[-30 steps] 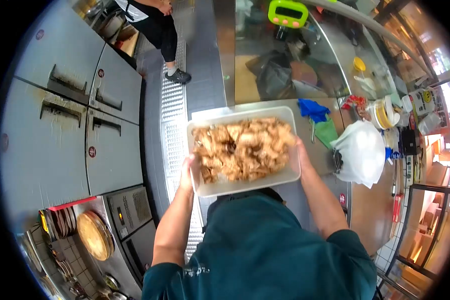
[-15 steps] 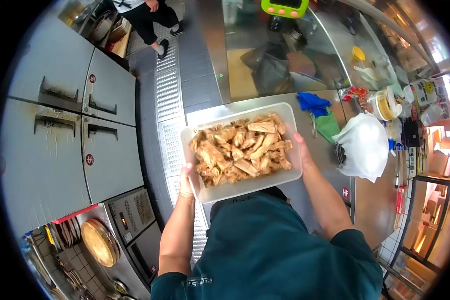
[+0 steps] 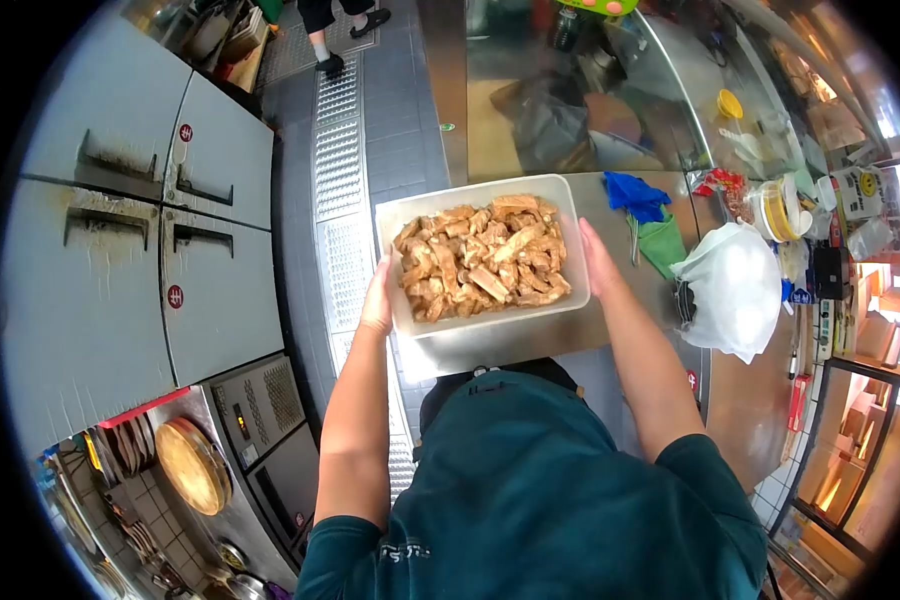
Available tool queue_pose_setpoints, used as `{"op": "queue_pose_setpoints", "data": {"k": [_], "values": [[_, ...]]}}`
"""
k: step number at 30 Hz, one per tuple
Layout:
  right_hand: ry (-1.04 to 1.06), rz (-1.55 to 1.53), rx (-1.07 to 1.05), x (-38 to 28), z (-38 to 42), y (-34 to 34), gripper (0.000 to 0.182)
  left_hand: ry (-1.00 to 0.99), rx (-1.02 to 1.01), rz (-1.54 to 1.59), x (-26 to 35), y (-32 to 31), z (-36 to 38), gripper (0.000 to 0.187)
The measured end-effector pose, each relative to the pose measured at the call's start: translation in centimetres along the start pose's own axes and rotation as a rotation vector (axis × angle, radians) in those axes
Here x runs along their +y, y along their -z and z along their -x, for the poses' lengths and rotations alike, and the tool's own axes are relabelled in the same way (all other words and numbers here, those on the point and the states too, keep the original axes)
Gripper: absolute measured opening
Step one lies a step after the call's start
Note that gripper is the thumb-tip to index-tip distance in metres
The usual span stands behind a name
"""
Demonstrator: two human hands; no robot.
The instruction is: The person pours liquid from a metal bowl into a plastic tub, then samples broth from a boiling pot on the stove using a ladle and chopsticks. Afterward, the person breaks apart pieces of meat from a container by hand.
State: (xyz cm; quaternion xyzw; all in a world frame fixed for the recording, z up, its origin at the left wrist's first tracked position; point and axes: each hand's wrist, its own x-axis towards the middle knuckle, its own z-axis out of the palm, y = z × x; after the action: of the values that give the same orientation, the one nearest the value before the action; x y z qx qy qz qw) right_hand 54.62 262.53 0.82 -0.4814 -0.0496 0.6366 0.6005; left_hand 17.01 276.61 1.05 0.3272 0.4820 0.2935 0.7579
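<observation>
A translucent white plastic tub (image 3: 500, 319), filled with pieces of brownish meat (image 3: 485, 258), is held out in front of me over the edge of the steel counter (image 3: 510, 350). My left hand (image 3: 377, 298) grips its left end, with part of the fingers hidden against the wall. On the opposite end, my right hand (image 3: 597, 258) is closed against the side. Right of the tub lie a blue cloth (image 3: 636, 195) and a green cloth (image 3: 662, 246), and beyond them a white plastic bag (image 3: 732, 288).
Fridge doors (image 3: 90, 290) with dark handles line the left. A metal drain grate (image 3: 338, 170) runs along the floor, where another person's legs (image 3: 320, 40) show at the top. Round wooden chopping boards (image 3: 192, 467) stand lower left. Clear panels (image 3: 660, 100) rise behind the counter.
Both hands have moved the tub forward, away from my body, and it now sits farther over the counter. The other person has shifted toward the top edge of the view.
</observation>
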Motion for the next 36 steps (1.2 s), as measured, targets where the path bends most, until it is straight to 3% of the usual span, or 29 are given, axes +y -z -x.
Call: {"op": "queue_pose_setpoints", "data": {"k": [2, 3, 5, 7, 9, 12, 13, 16, 19, 27, 31, 34, 36], "values": [[0.005, 0.056, 0.015, -1.1, 0.7, -1.0, 0.065, -0.028, 0.068, -0.141, -1.3, 1.8, -1.5, 0.074], [0.146, 0.246, 0.093, -1.4, 0.8, -0.9, 0.062, -0.018, 0.117, -0.281, 3.3, -3.0, 3.1, 0.068], [0.417, 0.620, 0.248, -1.5, 1.3, -0.1, 0.056, -0.175, 0.217, -0.536, 2.3, -1.9, 4.4, 0.068], [0.559, 0.904, 0.385, -1.5, 2.0, -0.2, 0.052, -0.304, 0.307, -0.779, 0.4, -0.4, 5.5, 0.065], [0.728, 1.135, 0.537, -1.6, 3.1, -1.9, 0.042, -0.319, 0.346, -0.795, -1.5, 0.3, 7.2, 0.062], [1.087, 1.514, 0.420, -1.6, 4.1, -4.7, 0.037, -0.296, 0.404, -0.722, -2.8, -0.2, 9.9, 0.059], [1.119, 1.561, 0.348, -1.6, 4.5, -6.9, 0.031, -0.281, 0.432, -0.669, -3.3, -0.2, 10.5, 0.059], [1.111, 1.685, 0.004, -0.3, 3.8, -10.6, 0.026, -0.256, 0.485, -0.565, -5.3, 0.3, 11.6, 0.056], [1.126, 1.747, -0.179, 1.7, 1.6, -12.9, 0.021, -0.208, 0.508, -0.522, -5.8, 0.6, 12.6, 0.056], [1.015, 1.972, -0.327, 3.2, -3.0, -14.2, 0.017, -0.211, 0.563, -0.464, -4.1, 1.4, 14.6, 0.053], [0.900, 1.832, -0.184, 2.1, -2.9, -14.4, 0.022, -0.231, 0.593, -0.444, -2.7, 0.7, 15.4, 0.052], [0.263, 0.955, -0.107, 1.7, -2.7, -14.5, 0.025, -0.328, 0.570, -0.499, -1.9, 0.0, 15.4, 0.048], [0.139, 0.845, -0.165, 0.2, -1.0, -15.0, 0.032, -0.418, 0.521, -0.547, -1.8, -0.5, 14.9, 0.044]]}}
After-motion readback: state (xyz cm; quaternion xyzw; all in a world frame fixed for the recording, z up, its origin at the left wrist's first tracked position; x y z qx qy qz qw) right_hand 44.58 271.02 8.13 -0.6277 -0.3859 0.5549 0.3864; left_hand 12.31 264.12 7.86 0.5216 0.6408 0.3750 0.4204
